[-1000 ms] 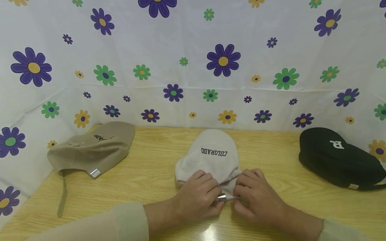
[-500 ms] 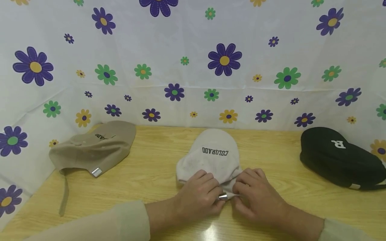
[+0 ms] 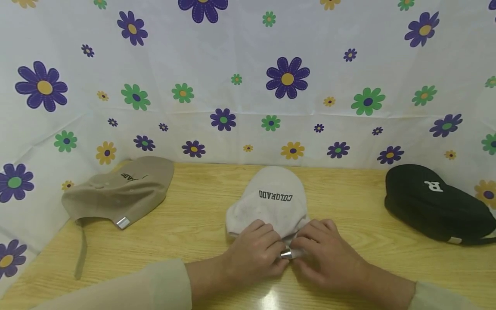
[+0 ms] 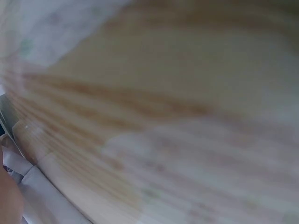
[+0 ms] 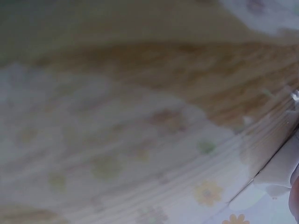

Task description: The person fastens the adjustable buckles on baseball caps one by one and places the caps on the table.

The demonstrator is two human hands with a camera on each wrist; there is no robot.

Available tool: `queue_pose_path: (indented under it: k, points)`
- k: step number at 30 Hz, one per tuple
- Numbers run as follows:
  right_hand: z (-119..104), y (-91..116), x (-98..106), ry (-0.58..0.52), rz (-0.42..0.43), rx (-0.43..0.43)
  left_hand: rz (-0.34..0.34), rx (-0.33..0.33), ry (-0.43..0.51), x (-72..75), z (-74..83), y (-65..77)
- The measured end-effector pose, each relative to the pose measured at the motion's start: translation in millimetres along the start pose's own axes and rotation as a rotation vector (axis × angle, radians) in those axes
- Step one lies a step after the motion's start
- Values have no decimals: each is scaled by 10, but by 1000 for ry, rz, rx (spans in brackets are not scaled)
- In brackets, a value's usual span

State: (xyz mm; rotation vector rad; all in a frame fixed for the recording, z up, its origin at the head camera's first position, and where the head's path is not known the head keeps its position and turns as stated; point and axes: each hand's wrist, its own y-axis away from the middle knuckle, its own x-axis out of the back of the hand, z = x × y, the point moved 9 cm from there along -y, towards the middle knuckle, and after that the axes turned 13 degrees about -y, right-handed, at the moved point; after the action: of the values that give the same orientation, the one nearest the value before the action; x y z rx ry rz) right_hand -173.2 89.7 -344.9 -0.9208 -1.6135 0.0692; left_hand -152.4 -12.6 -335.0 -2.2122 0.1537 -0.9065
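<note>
A pale cap (image 3: 277,206) marked COLORADO lies at the middle of the table, its lettering upside down in the head view. At its near edge my left hand (image 3: 255,249) grips the cap's strap beside a silver metal buckle (image 3: 286,254). Close on the buckle's other side, my right hand (image 3: 331,256) pinches the strap with thumb and fingers. Most fingertips are hidden behind the hands. Only slivers of pale fabric (image 4: 46,198) and a finger (image 4: 9,198) show in the left wrist view; the right wrist view catches a fingertip (image 5: 294,198) at its edge.
To the left a tan cap (image 3: 116,193) rests with its strap hanging toward me. A black cap (image 3: 434,206) with a white R sits on the right. Behind the wooden table (image 3: 193,206) hangs a white flowered cloth (image 3: 232,51).
My right hand has shifted slightly left, its fingers now close to the buckle, and less strap shows between the hands. The left hand and the caps stay in place.
</note>
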Motion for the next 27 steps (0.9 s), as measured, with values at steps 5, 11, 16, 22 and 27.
queue_pose_path:
  k: [5, 11, 16, 22, 27]
  points:
    - [-45, -8, 19, -2, 42, 59, 0, -7, 2, 1, 0, 5]
    - [-55, -14, 28, 20, 58, 89, 6, -4, 12, -8, 0, 3]
    - [-39, -23, 17, 20, 40, 79, -23, 2, 29, -30, -3, -4]
    - [-84, -28, 30, 33, 65, 137, -19, -6, 25, -21, -2, -2]
    - [-79, -19, 13, 36, 51, 125, -7, -10, 16, -8, 4, 1]
